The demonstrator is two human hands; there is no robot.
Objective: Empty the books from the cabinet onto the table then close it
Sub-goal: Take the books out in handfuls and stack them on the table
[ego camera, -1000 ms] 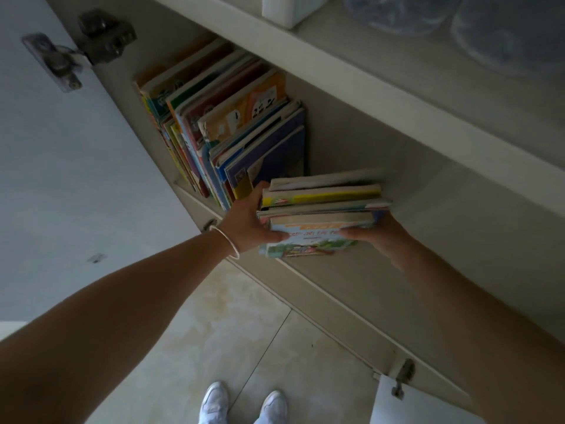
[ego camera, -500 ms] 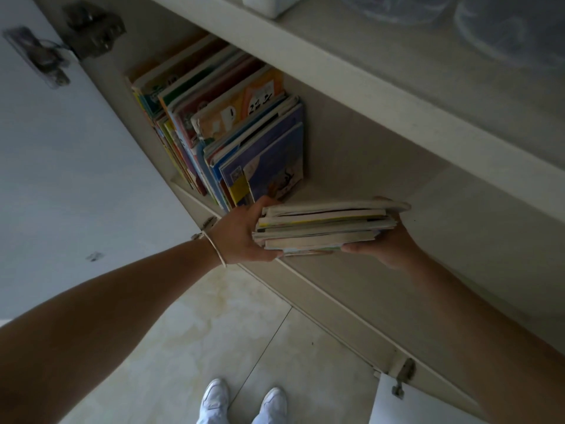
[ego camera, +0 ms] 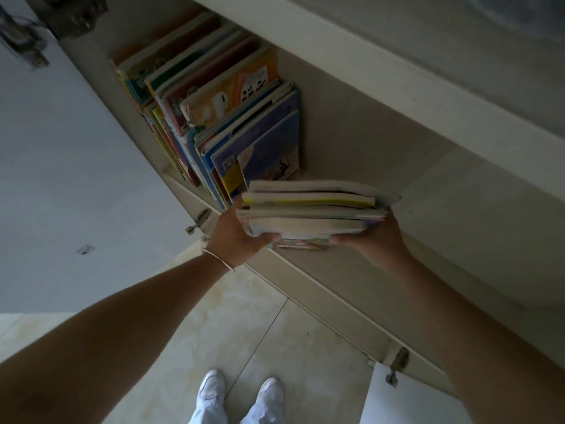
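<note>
Nearest: white shoes [ego camera: 238, 393] on the tiled floor [ego camera: 232, 332], w/ a cabinet door corner [ego camera: 409, 399] at lower right. Both forearms reach fwd to the open cabinet.

Left hand [ego camera: 237, 237] grips the left end of a flat stack of books [ego camera: 308, 212], thumb under, bracelet [ego camera: 218, 260] at the wrist. Right hand [ego camera: 373, 240] clamps the right end, fingers under the stack. So both hands are closed on the same bundle, approx level.

Change vs a sec ago: the stack was tilted w/ covers partly facing the camera and sat low at the shelf lip; now it's turned flat, page edges toward the viewer, raised and pulled out past the shelf edge [ego camera: 275, 258]. Looks clear of the shelf, i.e. lifted out, not resting.

Behind it: the rest of the books [ego camera: 220, 117] stand leaning in a row at the left end of the shelf, just beside the stack, untouched. Left door [ego camera: 76, 148] wide open, hinge [ego camera: 73, 16] at top. Upper shelf [ego camera: 397, 87] above; items there blurred.

Meaning: one batch is out and ready to carry to the surface, which isn't in view. Prob at least one or two more trips remain before the doors can be shut.
</note>
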